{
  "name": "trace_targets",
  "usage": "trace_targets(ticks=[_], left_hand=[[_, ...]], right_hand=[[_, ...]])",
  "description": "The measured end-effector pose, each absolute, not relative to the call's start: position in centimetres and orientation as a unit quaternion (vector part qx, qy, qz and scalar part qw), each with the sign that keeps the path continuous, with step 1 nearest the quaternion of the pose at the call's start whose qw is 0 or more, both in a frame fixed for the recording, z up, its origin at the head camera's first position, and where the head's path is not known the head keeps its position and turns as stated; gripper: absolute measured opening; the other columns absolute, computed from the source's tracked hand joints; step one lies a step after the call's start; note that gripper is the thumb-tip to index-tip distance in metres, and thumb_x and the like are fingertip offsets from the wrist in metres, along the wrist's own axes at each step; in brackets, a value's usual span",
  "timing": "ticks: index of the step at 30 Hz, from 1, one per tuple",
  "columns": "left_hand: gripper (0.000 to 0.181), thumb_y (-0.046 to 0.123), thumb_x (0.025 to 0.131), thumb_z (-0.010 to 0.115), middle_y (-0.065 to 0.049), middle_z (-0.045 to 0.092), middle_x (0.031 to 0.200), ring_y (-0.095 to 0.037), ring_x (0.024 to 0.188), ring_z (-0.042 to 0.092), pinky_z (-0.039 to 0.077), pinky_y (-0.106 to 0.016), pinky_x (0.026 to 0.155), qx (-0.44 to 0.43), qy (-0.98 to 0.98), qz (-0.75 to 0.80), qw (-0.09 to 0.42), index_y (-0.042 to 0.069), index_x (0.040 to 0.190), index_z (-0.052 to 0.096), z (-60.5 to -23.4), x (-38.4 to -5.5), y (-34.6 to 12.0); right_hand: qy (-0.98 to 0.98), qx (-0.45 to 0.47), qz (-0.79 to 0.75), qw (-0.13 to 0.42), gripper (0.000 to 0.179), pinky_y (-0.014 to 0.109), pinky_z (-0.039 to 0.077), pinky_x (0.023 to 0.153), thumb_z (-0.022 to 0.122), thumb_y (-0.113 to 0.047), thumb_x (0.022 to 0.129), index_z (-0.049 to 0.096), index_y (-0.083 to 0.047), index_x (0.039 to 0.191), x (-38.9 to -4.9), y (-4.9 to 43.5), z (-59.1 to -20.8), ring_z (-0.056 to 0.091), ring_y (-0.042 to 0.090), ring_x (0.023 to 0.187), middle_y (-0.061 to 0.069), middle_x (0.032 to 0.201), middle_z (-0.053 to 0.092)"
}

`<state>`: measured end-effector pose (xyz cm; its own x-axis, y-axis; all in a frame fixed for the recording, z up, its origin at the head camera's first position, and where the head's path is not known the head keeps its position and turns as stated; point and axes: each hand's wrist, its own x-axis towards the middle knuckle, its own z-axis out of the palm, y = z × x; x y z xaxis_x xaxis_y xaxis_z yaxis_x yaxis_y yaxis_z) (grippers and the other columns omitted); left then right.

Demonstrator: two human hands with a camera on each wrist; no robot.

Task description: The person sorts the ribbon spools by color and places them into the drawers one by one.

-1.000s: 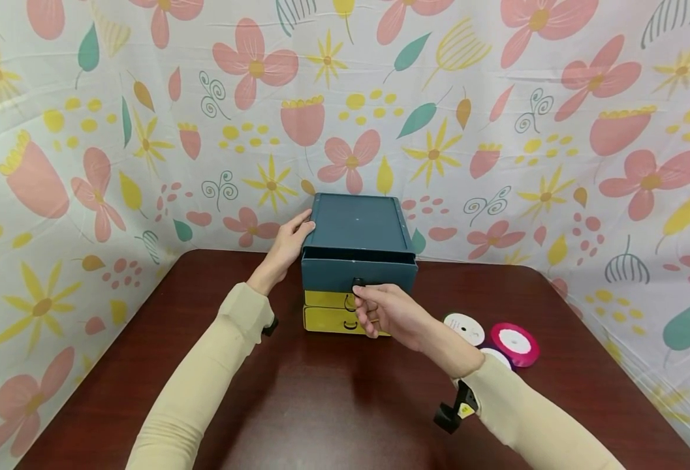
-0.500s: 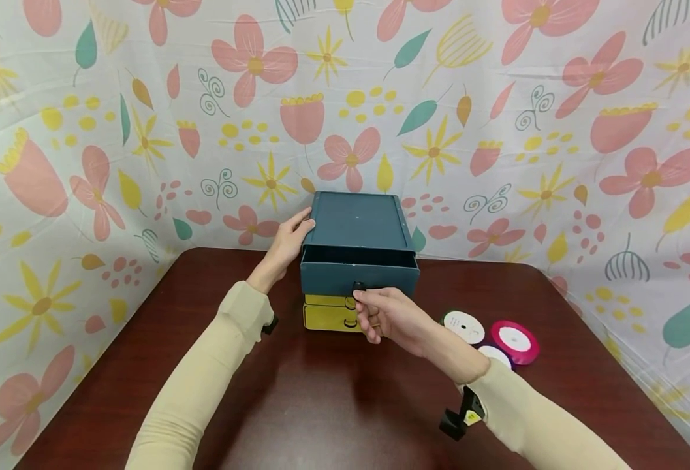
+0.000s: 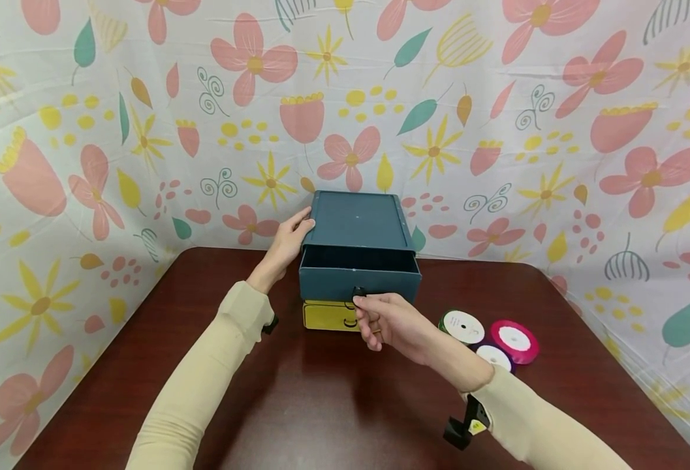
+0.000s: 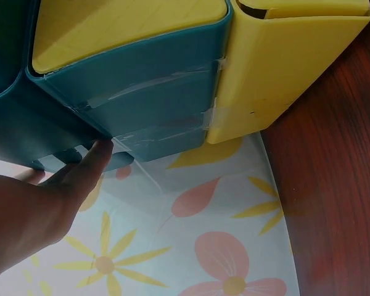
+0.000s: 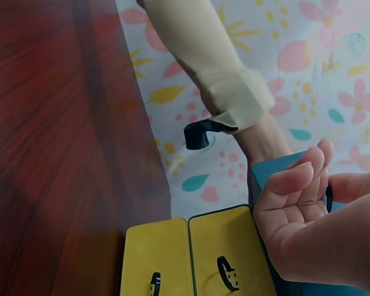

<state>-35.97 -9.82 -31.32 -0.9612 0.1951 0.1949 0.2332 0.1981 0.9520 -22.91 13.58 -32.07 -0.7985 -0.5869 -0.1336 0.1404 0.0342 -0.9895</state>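
Note:
A stacked drawer unit (image 3: pixel 356 219) with a dark teal top stands at the back of the table. Its top teal drawer (image 3: pixel 327 282) is pulled partway out, and the part of its inside that shows is dark. My right hand (image 3: pixel 396 324) pinches that drawer's black handle (image 5: pixel 329 198) between thumb and finger. Against the unit's upper left side rests my left hand (image 3: pixel 286 245), its fingers extended along the wall in the left wrist view. Below the teal drawer, yellow drawers (image 5: pixel 219 237) with black handles are pushed in.
Several ribbon spools lie right of the unit: a green-edged spool (image 3: pixel 463 326), a magenta spool (image 3: pixel 515 342) and a dark purple-edged one (image 3: pixel 495 357). The dark red-brown table (image 3: pixel 297 411) reaches a floral curtain (image 3: pixel 468 215) behind. Clear tape (image 4: pixel 123 92) crosses the unit's side.
My right hand has drawn the top teal drawer toward me by its handle, from slightly out to clearly open. My left hand has stayed on the unit's side.

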Motion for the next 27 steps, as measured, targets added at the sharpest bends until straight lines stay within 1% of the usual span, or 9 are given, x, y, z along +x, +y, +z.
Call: trace_targets(ticks=[10,16,22,27], left_hand=[[0.054,0.037,0.103,0.041,-0.002,0.027,0.16,-0.023,0.147,0.025,0.024,-0.046,0.119,-0.139,-0.776,-0.614,0.023,0.023,0.154,0.029,-31.3,-36.0,-9.9],[0.054,0.038,0.103,0.04,-0.003,0.028,0.159,-0.025,0.147,0.026,0.025,-0.047,0.119,-0.144,-0.777,-0.612,0.025,0.022,0.154,0.029,-31.4,-36.0,-9.8],[0.055,0.039,0.103,0.04,-0.004,0.027,0.159,-0.025,0.147,0.026,0.024,-0.048,0.119,-0.147,-0.778,-0.611,0.024,0.021,0.154,0.028,-31.5,-36.0,-9.8],[0.054,0.038,0.104,0.04,-0.002,0.026,0.16,-0.024,0.147,0.025,0.024,-0.047,0.119,-0.151,-0.777,-0.611,0.026,0.022,0.154,0.028,-31.4,-36.1,-9.8]], right_hand=[[0.661,-0.176,-0.675,0.277,0.031,0.02,0.046,0.053,0.049,-0.031,0.101,0.056,-0.006,0.084,-22.2,13.7,-32.0,0.05,0.01,0.053,-0.002,0.061,0.057],[0.651,-0.187,-0.68,0.281,0.03,0.019,0.047,0.053,0.048,-0.03,0.102,0.058,-0.008,0.083,-21.9,13.7,-32.2,0.052,0.009,0.053,-0.003,0.062,0.058],[0.65,-0.188,-0.679,0.283,0.031,0.02,0.047,0.053,0.048,-0.03,0.102,0.058,-0.007,0.083,-21.6,13.7,-32.3,0.053,0.009,0.052,-0.003,0.062,0.059],[0.649,-0.198,-0.677,0.284,0.031,0.02,0.047,0.053,0.047,-0.028,0.102,0.058,-0.008,0.083,-21.3,13.7,-32.3,0.053,0.008,0.052,-0.003,0.062,0.059]])
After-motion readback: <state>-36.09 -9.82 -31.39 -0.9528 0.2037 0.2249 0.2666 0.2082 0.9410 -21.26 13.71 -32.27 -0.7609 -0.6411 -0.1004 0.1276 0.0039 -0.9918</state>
